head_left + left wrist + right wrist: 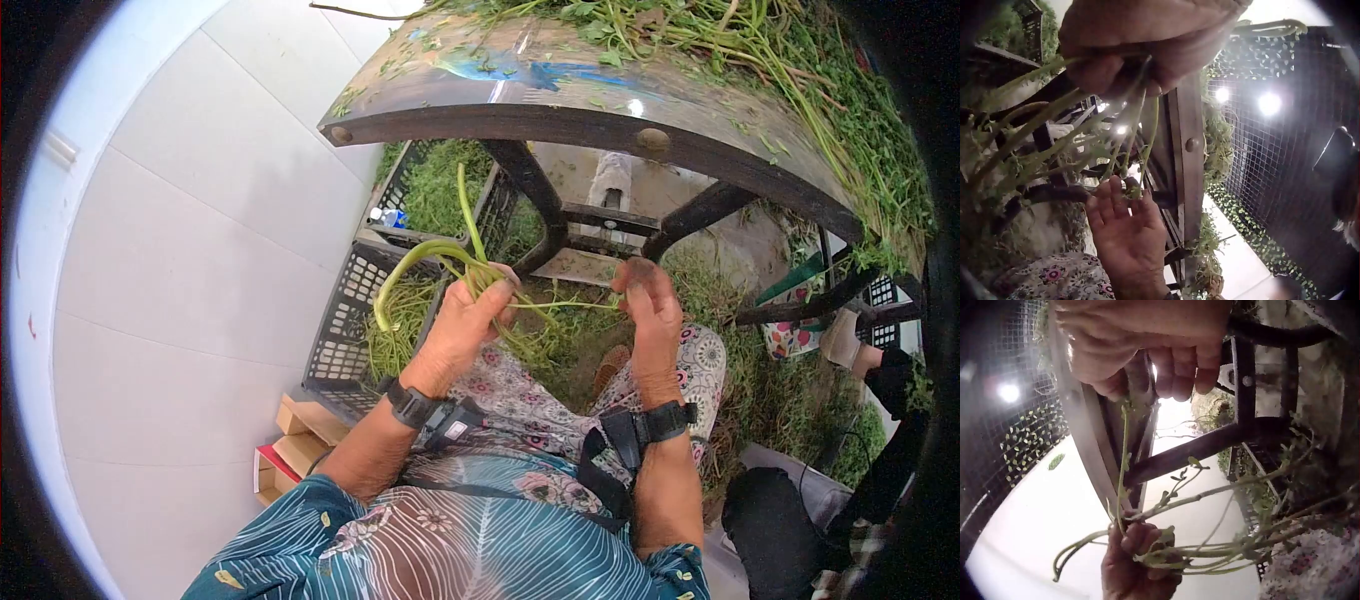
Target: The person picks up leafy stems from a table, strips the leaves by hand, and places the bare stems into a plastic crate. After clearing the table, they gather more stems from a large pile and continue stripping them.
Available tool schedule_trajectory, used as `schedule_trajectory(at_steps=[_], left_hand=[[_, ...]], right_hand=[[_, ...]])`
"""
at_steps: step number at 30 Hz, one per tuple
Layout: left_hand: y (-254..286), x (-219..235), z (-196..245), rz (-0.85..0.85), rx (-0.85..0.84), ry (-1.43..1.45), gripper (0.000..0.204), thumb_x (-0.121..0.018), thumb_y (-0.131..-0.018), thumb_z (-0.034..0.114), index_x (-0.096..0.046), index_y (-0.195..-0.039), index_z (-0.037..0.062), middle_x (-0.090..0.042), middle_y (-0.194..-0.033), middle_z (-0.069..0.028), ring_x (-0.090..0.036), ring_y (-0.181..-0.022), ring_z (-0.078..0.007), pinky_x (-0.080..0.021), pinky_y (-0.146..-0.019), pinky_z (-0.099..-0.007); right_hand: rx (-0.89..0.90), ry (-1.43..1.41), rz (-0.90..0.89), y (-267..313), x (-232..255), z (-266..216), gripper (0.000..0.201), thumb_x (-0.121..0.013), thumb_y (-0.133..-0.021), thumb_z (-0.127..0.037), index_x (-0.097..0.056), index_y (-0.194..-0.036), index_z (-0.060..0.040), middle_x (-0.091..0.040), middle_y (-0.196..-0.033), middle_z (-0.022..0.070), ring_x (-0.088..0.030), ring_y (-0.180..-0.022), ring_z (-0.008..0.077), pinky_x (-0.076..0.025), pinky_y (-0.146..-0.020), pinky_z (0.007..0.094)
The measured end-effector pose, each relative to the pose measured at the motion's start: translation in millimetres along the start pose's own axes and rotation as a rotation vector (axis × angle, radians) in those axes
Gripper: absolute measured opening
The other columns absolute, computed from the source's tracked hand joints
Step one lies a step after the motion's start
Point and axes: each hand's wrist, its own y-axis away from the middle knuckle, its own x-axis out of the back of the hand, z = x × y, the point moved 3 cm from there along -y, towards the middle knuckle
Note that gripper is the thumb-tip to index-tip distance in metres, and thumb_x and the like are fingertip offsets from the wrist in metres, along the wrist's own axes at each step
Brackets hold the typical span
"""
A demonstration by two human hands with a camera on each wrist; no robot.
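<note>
My left hand (465, 322) grips a bunch of long green stems (412, 256) above my lap. Their thick pale ends bend out to the left, while thinner leafy ends hang down toward my knees. One thin stem (1124, 447) runs across from the bunch to my right hand (652, 308), which pinches its leafy tip between thumb and forefinger. In the left wrist view, the other fingers of the right hand (1127, 234) are spread, palm showing. The right wrist view shows the left hand (1138, 565) wrapped round the bunch, with several stems trailing right.
A round-edged table (590, 95) heaped with greens (800, 80) stands ahead. Black plastic crates (340, 320) with stems and leaves sit at left, near a bottle (387, 217) and a cardboard box (300, 440). Plant litter (740, 385) covers the floor. Another person's leg (885, 395) is at right.
</note>
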Motion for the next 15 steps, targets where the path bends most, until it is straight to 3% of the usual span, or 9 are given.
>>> schedule_trajectory(at_steps=[5, 8, 10, 14, 15], left_hand=[[0.8, -1.7, -2.4, -0.028, 0.025, 0.018, 0.022, -0.056, -0.087, 0.030, -0.055, -0.096, 0.0099, -0.047, -0.068, 0.0063, -0.043, -0.057, -0.0033, -0.030, -0.043, -0.0175], [0.6, 0.1, -5.5, -0.005, 0.021, 0.017, 0.022, -0.056, -0.087, 0.031, -0.055, -0.097, 0.0105, -0.047, -0.068, 0.0062, -0.043, -0.057, -0.0032, -0.028, -0.042, -0.0168], [2.2, 0.4, -3.9, 0.065, 0.036, 0.006, 0.022, -0.055, -0.088, 0.031, -0.054, -0.097, 0.0107, -0.047, -0.067, 0.0062, -0.043, -0.056, -0.0030, -0.028, -0.042, -0.0164], [2.9, -3.4, -6.8, 0.007, 0.022, -0.054, 0.021, -0.053, -0.089, 0.030, -0.055, -0.097, 0.0104, -0.047, -0.065, 0.0065, -0.043, -0.056, -0.0026, -0.029, -0.042, -0.0166], [3.2, -7.2, -8.1, -0.007, 0.008, -0.107, 0.021, -0.052, -0.089, 0.029, -0.055, -0.097, 0.0101, -0.047, -0.065, 0.0065, -0.043, -0.056, -0.0025, -0.029, -0.043, -0.0167]], right_hand=[[0.052, 0.312, -0.225, 5.7, -12.8, 5.3, 0.047, -0.058, -0.080, -0.019, -0.045, -0.122, -0.0007, -0.057, -0.111, 0.0102, -0.055, -0.099, 0.0173, -0.043, -0.085, 0.0291], [0.032, 0.251, -0.250, 5.6, -17.1, 7.0, 0.054, -0.061, -0.076, -0.021, -0.044, -0.124, -0.0019, -0.053, -0.118, 0.0136, -0.052, -0.108, 0.0224, -0.040, -0.091, 0.0311], [0.113, 0.418, -0.271, 6.1, -19.7, 2.4, 0.057, -0.063, -0.073, -0.020, -0.043, -0.124, -0.0027, -0.050, -0.121, 0.0161, -0.048, -0.113, 0.0268, -0.036, -0.096, 0.0329], [0.345, 0.645, -0.378, 16.0, -37.5, -6.9, 0.064, -0.066, -0.067, -0.018, -0.042, -0.125, -0.0049, -0.047, -0.124, 0.0197, -0.042, -0.119, 0.0333, -0.029, -0.102, 0.0354], [0.404, 0.642, -0.371, 18.4, -42.2, -3.5, 0.055, -0.067, -0.066, -0.017, -0.050, -0.117, -0.0044, -0.051, -0.118, 0.0179, -0.045, -0.115, 0.0326, -0.031, -0.101, 0.0380]])
